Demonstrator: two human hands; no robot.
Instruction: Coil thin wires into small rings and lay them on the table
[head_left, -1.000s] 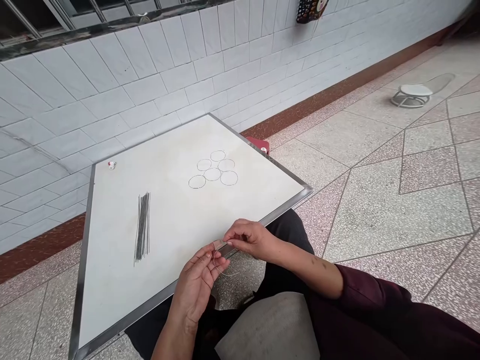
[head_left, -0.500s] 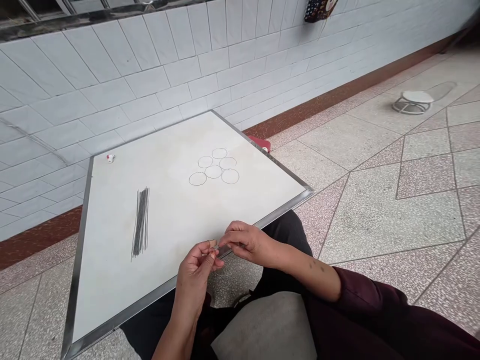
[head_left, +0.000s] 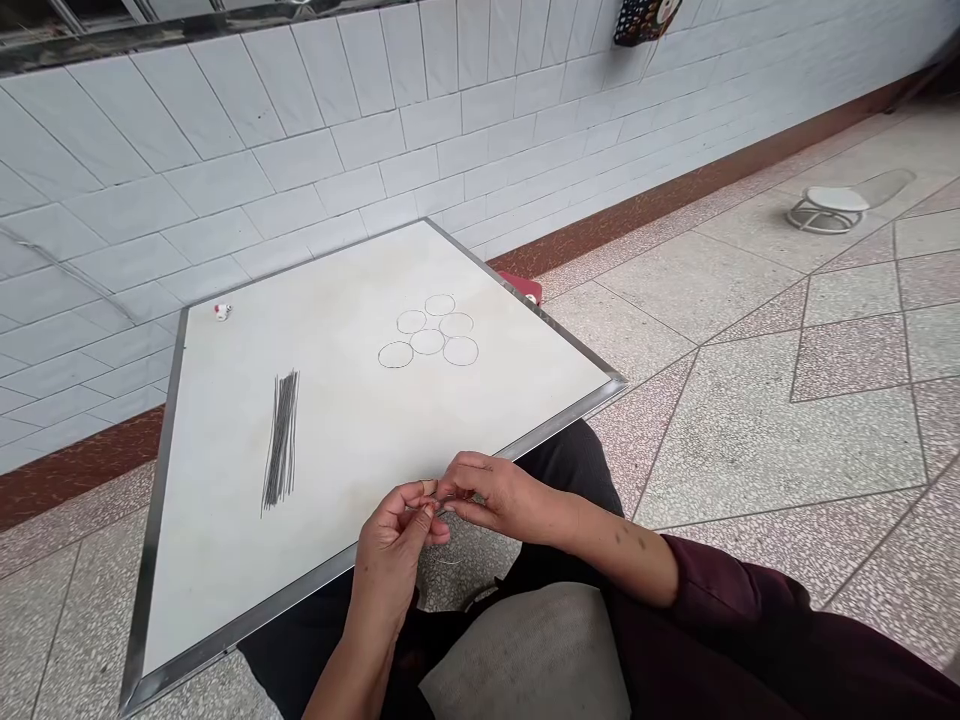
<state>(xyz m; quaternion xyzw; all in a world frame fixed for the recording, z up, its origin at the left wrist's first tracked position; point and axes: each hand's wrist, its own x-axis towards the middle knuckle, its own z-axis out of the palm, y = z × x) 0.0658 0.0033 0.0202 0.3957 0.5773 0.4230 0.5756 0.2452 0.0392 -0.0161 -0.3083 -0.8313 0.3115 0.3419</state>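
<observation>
My left hand (head_left: 391,560) and my right hand (head_left: 499,497) meet just over the near metal edge of a white board (head_left: 337,420). Their fingertips pinch a thin wire (head_left: 441,503), and a faint loop of it (head_left: 448,560) hangs below them. Farther up the board lie several thin wire rings (head_left: 427,342), grouped flat and touching or nearly so. Left of my hands lies a bundle of straight dark wires (head_left: 282,440). A small white and red object (head_left: 222,311) sits near the board's far left corner.
The board rests across my dark-trousered lap, above a beige cushion (head_left: 525,650). A white tiled wall (head_left: 225,170) runs behind it, over speckled stone floor tiles (head_left: 780,450). A red item (head_left: 521,287) shows behind the board's far edge, and a round white stool (head_left: 827,208) stands on the floor.
My hands have drawn closer together around the wire, and less of its loop shows below them. The view has shifted slightly. The rings and the wire bundle have not moved on the board.
</observation>
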